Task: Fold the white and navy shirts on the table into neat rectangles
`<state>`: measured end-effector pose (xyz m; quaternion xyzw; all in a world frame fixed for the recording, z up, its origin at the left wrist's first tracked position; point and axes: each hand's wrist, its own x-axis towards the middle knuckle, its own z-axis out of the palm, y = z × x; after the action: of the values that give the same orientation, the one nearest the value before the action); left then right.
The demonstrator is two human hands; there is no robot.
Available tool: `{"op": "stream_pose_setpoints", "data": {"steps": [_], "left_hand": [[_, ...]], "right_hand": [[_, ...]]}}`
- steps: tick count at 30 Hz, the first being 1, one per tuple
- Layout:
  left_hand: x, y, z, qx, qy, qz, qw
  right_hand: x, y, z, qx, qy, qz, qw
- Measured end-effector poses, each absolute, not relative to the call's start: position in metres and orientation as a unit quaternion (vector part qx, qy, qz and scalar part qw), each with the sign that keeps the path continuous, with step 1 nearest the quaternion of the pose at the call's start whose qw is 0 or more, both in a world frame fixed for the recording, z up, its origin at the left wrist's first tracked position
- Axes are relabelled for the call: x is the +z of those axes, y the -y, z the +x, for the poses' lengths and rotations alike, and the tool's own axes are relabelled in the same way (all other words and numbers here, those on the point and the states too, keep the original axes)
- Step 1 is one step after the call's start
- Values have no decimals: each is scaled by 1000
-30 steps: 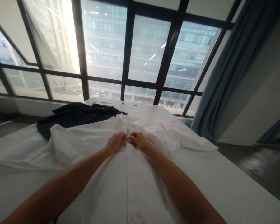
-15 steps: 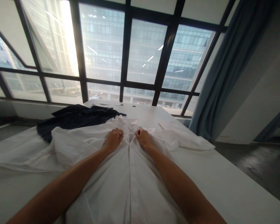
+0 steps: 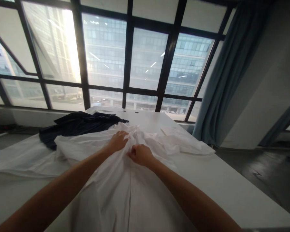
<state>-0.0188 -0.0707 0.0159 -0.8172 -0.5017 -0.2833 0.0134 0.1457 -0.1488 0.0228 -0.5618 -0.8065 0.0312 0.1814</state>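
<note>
The shirt [image 3: 125, 190] was white, spread front-up on the white table with its button placket running from 6 toward 12 o'clock. Its upper part was bunched into raised folds near the collar, wrinkled, and one sleeve lay stretched out flat toward 3 o'clock.

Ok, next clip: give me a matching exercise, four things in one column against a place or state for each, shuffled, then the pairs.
Things:
1. white shirt
2. dark garment
3. curtain
4. left hand

Places or states:
A. hangs at the right of the window
B. lies at the far left of the table, partly under white cloth
C. spread down the middle of the table, bunched near the collar
D. rests on the bunched cloth, beyond the right hand

Pairs: 1-C, 2-B, 3-A, 4-D
</note>
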Motion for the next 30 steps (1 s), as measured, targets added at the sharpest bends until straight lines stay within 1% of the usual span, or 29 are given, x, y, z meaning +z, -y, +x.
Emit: {"op": "stream_pose_setpoints", "data": {"steps": [2, 3, 7, 8, 10, 12, 15, 17, 19, 22, 25, 30], "left_hand": [[10, 103, -16, -266, 473, -838, 49], [8, 117, -14, -247, 474, -844, 42], [-1, 143, -13, -110, 494, -858, -87], [-5, 142, -15, -96, 482, -864, -106], [-12, 133, -19, -106, 451, -879, -109], [-17, 120, -23, -130, 450, -880, -83], [-19, 101, -23, -160, 499, -852, -8], [-18, 92, -22, -168, 523, -835, 27], [-18, 89, -21, -175, 533, -827, 37], [-17, 94, -22, -181, 516, -836, 45], [-13, 105, -24, -153, 494, -854, 50], [1, 121, -26, -157, 482, -859, 69]], "right_hand": [[9, 159, 149, 70, 818, -558, 118], [4, 159, 152, 82, 823, -553, 101], [-5, 143, 160, 114, 843, -522, 60], [-4, 137, 162, 124, 847, -514, 52], [-2, 128, 162, 129, 852, -504, 59], [1, 121, 159, 87, 846, -516, 102], [2, 119, 149, -36, 819, -550, 158], [2, 122, 141, -104, 809, -556, 161], [0, 128, 134, -121, 808, -557, 152], [-4, 138, 132, -63, 797, -589, 117], [-7, 144, 140, -21, 770, -632, 88], [-6, 141, 156, 57, 757, -644, 96]]}}
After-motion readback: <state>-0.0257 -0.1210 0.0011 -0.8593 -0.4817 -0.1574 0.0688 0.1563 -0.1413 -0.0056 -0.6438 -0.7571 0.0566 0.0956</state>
